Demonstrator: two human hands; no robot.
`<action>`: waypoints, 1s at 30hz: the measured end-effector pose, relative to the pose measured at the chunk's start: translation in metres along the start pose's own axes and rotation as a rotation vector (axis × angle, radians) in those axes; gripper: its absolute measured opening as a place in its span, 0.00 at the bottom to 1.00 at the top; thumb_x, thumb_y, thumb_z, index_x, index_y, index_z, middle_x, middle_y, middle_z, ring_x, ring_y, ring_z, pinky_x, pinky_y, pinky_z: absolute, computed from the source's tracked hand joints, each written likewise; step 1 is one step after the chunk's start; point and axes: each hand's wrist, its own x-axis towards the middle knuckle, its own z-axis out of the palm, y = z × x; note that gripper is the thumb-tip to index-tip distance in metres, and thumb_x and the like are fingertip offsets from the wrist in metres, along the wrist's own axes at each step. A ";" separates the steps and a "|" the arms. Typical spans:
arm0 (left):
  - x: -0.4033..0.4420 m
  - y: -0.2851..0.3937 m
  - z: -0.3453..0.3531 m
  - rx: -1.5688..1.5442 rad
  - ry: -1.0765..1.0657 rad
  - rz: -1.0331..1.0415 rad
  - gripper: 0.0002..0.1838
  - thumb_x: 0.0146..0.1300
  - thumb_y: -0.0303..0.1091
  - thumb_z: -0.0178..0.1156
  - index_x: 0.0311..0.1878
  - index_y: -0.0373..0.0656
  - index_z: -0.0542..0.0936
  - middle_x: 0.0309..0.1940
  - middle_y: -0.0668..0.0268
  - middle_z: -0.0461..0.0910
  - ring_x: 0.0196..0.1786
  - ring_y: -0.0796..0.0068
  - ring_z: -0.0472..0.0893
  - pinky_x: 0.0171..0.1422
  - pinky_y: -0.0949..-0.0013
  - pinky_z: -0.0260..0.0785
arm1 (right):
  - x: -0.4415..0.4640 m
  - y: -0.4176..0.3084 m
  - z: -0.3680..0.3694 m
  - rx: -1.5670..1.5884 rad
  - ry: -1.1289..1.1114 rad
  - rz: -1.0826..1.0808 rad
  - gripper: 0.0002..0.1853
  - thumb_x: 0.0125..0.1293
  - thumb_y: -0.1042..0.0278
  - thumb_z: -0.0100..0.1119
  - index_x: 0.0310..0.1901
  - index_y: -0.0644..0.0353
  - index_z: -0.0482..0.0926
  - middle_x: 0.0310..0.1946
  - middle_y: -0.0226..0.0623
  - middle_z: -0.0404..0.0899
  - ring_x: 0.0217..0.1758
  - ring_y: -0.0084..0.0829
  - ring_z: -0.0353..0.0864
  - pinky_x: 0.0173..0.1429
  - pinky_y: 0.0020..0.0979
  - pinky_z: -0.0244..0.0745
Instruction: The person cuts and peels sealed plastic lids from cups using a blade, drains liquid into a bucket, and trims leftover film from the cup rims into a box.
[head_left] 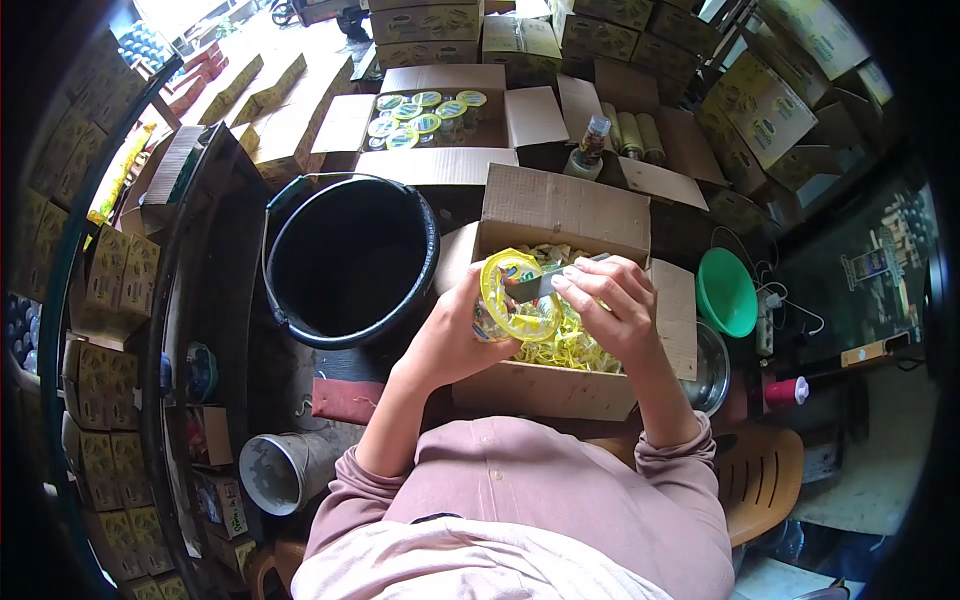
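My left hand (447, 338) is wrapped round a clear plastic cup (520, 322) whose printed film lid has a yellow rim; the lid faces up toward me. Pinched in the fingers of my right hand (615, 305) is a flat grey knife blade (535, 289), lying across the lid with its end at the lid's middle. Its handle is hidden by the hand. Both hands are above an open cardboard box (545, 392), which contains yellow plastic trimmings (572, 350).
On the left stands a black bucket (432, 235). Behind, an open carton (437, 165) holds several lidded cups, beside a glass bottle (585, 155). To the right are a green bowl (727, 292), a power strip (766, 325) and a thread spool (787, 391). A grey pail (275, 475) sits lower left.
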 end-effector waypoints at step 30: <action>0.017 -0.032 0.016 -1.093 -0.822 -0.251 0.24 0.47 0.26 0.61 0.49 0.37 0.68 0.34 0.65 0.76 0.35 0.80 0.76 0.42 0.75 0.70 | -0.026 0.009 0.020 0.166 0.150 -0.004 0.24 0.46 0.83 0.59 0.49 0.69 0.73 0.23 0.35 0.76 0.23 0.26 0.75 0.30 0.28 0.72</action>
